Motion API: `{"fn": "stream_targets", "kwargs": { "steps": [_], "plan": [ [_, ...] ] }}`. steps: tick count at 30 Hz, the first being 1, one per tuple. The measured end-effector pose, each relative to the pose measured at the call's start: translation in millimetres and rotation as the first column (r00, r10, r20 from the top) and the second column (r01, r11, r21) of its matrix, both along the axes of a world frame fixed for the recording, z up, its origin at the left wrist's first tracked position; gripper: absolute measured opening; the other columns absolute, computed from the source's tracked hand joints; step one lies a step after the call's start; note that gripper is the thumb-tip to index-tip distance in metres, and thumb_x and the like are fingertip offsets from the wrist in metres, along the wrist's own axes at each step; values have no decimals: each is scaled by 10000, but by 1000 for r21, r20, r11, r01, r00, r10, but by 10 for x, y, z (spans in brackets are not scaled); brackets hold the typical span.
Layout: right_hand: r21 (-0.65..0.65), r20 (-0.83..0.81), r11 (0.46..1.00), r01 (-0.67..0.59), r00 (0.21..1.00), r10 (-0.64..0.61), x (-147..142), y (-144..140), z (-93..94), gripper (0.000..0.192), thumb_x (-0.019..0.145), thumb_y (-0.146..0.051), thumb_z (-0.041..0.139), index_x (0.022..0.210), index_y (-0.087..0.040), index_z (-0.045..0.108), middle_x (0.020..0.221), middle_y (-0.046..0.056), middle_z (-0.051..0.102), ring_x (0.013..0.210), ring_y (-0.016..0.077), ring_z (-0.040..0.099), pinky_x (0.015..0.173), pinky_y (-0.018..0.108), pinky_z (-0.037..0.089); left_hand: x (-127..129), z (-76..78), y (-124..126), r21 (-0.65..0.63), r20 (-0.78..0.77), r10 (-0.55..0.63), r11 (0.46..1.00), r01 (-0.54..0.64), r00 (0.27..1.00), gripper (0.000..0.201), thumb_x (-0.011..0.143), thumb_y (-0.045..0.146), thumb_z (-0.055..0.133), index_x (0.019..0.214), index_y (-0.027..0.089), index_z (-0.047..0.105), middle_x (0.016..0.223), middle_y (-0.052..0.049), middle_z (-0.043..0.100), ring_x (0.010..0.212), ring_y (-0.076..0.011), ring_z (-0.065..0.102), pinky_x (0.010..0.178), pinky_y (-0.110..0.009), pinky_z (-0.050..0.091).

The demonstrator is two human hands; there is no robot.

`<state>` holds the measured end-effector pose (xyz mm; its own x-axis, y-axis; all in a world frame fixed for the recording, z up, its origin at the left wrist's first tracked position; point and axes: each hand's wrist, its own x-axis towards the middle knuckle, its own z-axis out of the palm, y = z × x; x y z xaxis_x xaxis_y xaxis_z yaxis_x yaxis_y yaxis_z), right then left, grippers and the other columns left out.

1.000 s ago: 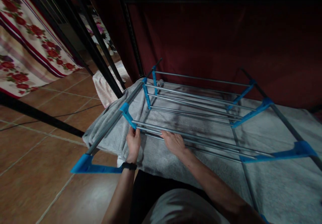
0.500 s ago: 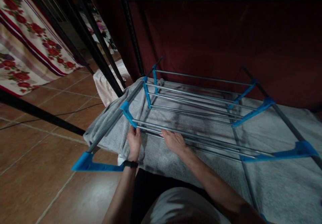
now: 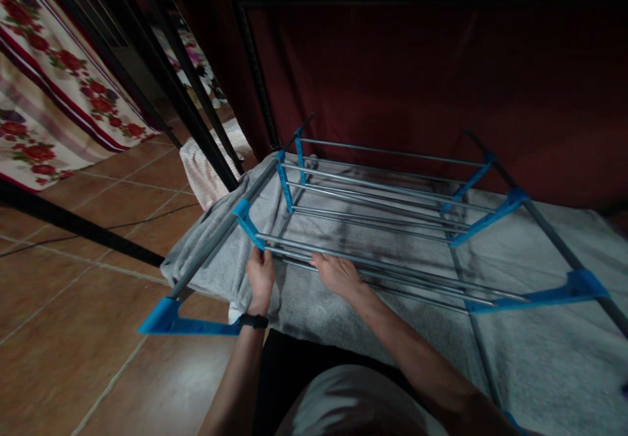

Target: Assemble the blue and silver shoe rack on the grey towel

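Note:
A rack of thin metal rods and blue plastic brackets [image 3: 247,223] lies across a grey blanket [image 3: 314,315]. At the front rods' left end, my left hand [image 3: 260,276], with a dark band on its wrist, pinches a rod just below a blue bracket. To its right, my right hand [image 3: 336,272] has its fingers closed over a metal rod [image 3: 417,274] of the same front group. Its fingertips are partly hidden behind the rods. Closest to me on the left, another blue bracket [image 3: 169,318] sticks out past the blanket with no rods in it.
Black metal posts [image 3: 161,76] and a low slanting black bar [image 3: 83,223] stand at the left over the tiled floor [image 3: 53,292]. A dark red cloth [image 3: 392,76] hangs behind the rack. A flowered cloth [image 3: 63,76] hangs at far left. A cable [image 3: 127,225] crosses the floor.
The view has shifted slightly, so the rack's right side appears a little further left. Both hands keep nearly the same hold on the front rods.

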<state>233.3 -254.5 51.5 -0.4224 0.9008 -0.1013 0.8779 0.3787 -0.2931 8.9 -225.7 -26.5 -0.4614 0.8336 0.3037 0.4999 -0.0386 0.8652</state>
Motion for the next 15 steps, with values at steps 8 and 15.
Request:
{"fn": "stream_targets", "kwargs": {
  "steps": [8, 15],
  "plan": [
    [-76, -5, 997, -11, 1000, 10, 7, 27, 87, 416, 1048, -380, 237, 1215, -235, 590, 1115, 107, 731, 1038, 238, 702, 800, 304, 510, 37, 69, -12, -32, -45, 41, 999, -42, 998, 303, 893, 376, 472, 986, 155, 657, 903, -105, 704, 832, -267, 643, 820, -387, 513],
    [-50, -44, 998, -34, 999, 32, -3, 14, 56, 411, 1053, -390, 242, 1218, -240, 586, 1092, 84, 734, 994, 222, 708, 788, 324, 537, -28, 14, 16, 12, -3, 52, 999, -52, 999, 298, 831, 436, 544, 914, 175, 663, 866, -88, 708, 886, -290, 648, 911, -469, 508]
  ]
}}
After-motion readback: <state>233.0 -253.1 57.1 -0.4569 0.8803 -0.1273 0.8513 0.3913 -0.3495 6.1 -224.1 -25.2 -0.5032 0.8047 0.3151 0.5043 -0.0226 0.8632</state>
